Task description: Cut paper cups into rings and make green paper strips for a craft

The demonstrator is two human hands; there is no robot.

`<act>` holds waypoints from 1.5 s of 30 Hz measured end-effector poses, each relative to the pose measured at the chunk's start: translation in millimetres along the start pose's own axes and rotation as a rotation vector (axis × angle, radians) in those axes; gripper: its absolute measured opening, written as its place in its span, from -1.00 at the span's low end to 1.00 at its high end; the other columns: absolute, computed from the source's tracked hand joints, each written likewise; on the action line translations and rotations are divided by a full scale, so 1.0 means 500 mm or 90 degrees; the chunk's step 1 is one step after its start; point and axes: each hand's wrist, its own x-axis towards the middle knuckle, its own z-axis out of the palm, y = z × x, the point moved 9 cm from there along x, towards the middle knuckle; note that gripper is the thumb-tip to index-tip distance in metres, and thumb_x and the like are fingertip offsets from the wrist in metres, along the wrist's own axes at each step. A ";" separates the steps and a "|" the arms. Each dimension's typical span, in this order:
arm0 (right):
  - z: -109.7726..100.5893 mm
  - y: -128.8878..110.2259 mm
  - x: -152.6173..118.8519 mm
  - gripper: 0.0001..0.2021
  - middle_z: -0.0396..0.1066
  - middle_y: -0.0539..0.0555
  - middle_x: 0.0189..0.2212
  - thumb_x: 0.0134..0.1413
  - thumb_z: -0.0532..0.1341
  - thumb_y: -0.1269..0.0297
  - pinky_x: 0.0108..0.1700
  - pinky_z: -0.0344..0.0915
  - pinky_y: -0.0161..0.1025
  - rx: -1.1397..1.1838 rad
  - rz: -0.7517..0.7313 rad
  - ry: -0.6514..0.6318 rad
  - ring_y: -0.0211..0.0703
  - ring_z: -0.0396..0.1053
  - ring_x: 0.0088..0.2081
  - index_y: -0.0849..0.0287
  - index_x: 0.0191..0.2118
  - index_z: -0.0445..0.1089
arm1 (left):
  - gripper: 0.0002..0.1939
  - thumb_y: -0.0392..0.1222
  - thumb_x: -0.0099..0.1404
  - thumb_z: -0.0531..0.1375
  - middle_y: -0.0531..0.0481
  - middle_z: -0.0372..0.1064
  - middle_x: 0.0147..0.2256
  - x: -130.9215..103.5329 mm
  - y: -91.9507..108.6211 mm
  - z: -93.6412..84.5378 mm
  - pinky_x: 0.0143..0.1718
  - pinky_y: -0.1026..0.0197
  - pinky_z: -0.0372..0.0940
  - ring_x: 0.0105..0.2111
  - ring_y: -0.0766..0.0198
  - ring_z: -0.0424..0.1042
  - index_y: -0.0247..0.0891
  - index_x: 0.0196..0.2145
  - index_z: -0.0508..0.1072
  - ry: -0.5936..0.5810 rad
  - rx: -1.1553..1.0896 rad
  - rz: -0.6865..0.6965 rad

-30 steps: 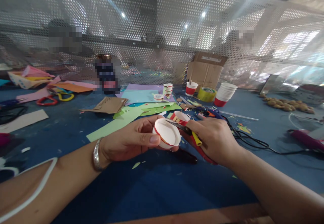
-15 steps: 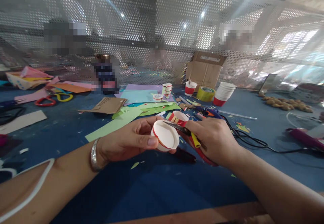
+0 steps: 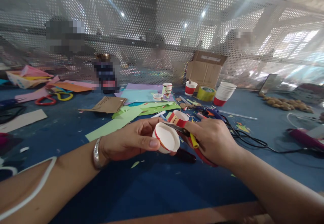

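Observation:
My left hand [image 3: 135, 139] grips a short cut piece of a paper cup [image 3: 166, 137], white inside with a red edge, thumb on its near side. In my right hand [image 3: 215, 138] are scissors [image 3: 178, 128] with red and yellow handles. Their blades lie against the far rim of the cup piece. Just behind the blades stands a red and white cup ring [image 3: 178, 117]. A dark object [image 3: 186, 155] rests on the table below the scissors.
Green paper [image 3: 121, 121] and cardboard [image 3: 107, 105] lie beyond my left hand. Farther back are yellow tape [image 3: 206, 93], stacked cups [image 3: 224, 93] and a cardboard box [image 3: 205, 70]. Black cable [image 3: 249, 141] runs at the right.
The cup piece has shifted slightly right and down in my left hand, with its tilt a little changed. My right hand and the scissors have barely moved.

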 end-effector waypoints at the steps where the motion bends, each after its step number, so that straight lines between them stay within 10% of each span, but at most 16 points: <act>1: 0.001 0.001 0.000 -0.83 0.37 0.00 -0.66 0.14 0.11 0.43 -0.47 -0.10 -0.22 -0.003 0.000 0.001 -0.22 0.20 -0.62 0.20 -0.34 0.46 | -0.52 -0.17 0.14 0.43 -0.16 0.55 -0.17 0.000 0.000 0.000 -0.10 0.23 0.39 -0.17 0.15 0.55 -0.34 0.00 0.49 0.000 -0.004 0.002; 19: -0.003 0.012 0.003 -0.78 0.32 -0.03 -0.67 0.23 0.12 0.36 -0.49 -0.03 -0.28 0.033 0.048 0.033 -0.27 0.17 -0.62 0.20 -0.42 0.42 | -0.54 -0.13 0.20 0.40 -0.17 0.51 -0.13 0.001 -0.009 0.008 -0.12 0.29 0.42 -0.15 0.16 0.56 -0.35 0.02 0.49 -0.022 -0.017 -0.025; 27: 0.007 0.064 0.002 -0.56 0.10 -0.13 -0.65 0.28 0.21 0.04 -0.53 0.01 -0.38 0.261 0.229 0.097 -0.35 -0.03 -0.59 0.15 -0.56 0.18 | -0.66 -0.24 0.20 0.42 -0.09 0.58 -0.12 0.004 0.012 -0.049 -0.09 0.29 0.48 -0.16 0.18 0.61 -0.28 -0.06 0.54 0.146 -0.052 0.060; 45: 0.013 0.042 0.006 -0.66 0.19 -0.09 -0.59 0.18 0.32 0.12 -0.49 0.06 -0.39 0.377 0.194 0.038 -0.35 0.10 -0.55 0.15 -0.47 0.23 | -0.59 -0.25 0.14 0.46 -0.08 0.59 -0.07 0.000 0.017 -0.075 -0.06 0.27 0.49 -0.15 0.21 0.61 -0.27 -0.06 0.52 0.315 -0.088 0.095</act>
